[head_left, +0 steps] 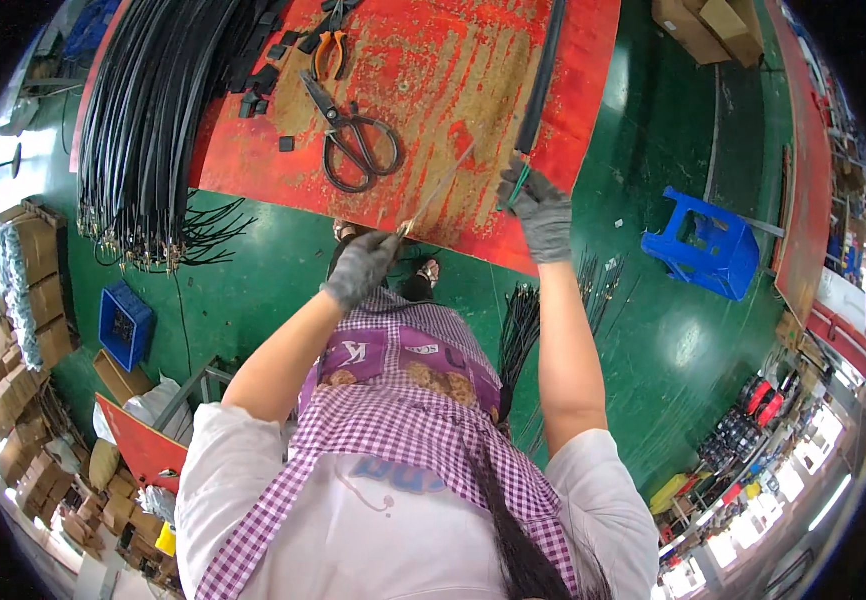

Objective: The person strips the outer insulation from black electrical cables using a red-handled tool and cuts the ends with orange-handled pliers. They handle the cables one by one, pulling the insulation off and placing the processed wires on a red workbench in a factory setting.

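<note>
since your left hand (pixel 361 266) pinches the brass end of a thin wire (pixel 440 187) and your right hand (pixel 540 212) is closed on the black sleeve (pixel 543 75), the wire spans between your fingers. pull skewed and it may kink or slip out. scissors (pixel 353 140) lie just beyond your left fingertips; a snag looks possible.

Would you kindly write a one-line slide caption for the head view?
Gloved left hand and right hand stretch a thin cable over a red table, scissors nearby.
</note>
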### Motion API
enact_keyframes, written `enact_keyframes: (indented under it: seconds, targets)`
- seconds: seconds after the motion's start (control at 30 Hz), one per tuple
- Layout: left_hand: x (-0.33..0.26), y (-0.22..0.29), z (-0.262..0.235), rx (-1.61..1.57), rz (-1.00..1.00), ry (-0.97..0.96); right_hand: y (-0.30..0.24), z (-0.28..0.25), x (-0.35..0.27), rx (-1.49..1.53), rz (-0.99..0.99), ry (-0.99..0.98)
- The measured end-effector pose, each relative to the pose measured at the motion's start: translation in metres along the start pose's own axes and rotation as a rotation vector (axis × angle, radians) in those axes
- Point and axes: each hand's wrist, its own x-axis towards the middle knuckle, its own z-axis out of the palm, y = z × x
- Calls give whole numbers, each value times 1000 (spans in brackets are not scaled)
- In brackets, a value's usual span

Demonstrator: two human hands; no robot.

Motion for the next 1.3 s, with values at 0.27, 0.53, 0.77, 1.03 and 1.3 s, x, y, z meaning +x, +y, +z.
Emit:
enact_keyframes:
  seconds: [0.27,0.53,0.77,1.03,1.3]
  targets:
    - [-56,37,5,34,-232,-18,21,28,32,-134,-49,-244]
    - [-39,52,22,174,258,-147,-20,40,16,-250,34,-763]
    - [-8,83,62,-80,-65,-242,-18,25,-7,-470,-67,-555]
    - [-36,100,103,460,350,-300,-42,-22,-80,-89,171,-426]
    - [-72,117,144,596,388,-380,-31,-51,-153,122,-25,-242]
